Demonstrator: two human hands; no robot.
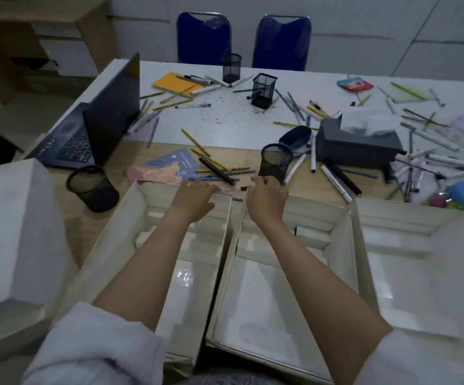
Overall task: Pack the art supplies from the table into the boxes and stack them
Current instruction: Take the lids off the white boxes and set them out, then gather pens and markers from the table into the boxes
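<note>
While both arms reach over the open white boxes [225, 234], packing looks barely begun: the left hand [194, 201] lies flat, fingers straight, on pencils [219, 170] at the worktop [233, 126] edge, and the right hand [267, 198] pinches the mesh cup [275, 162], which seems empty. Next comes gathering pencils and lifting them into a box. All boxes hold nothing visible.

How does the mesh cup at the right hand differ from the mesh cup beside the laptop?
The cup at the right hand stands upright; the cup by the laptop leans over. The right hand reaches the base of the first, though a grip is unclear; nothing touches the second. The first stands among loose pencils; the second has bare wood around it. Both are black, round, mesh and look empty.
</note>
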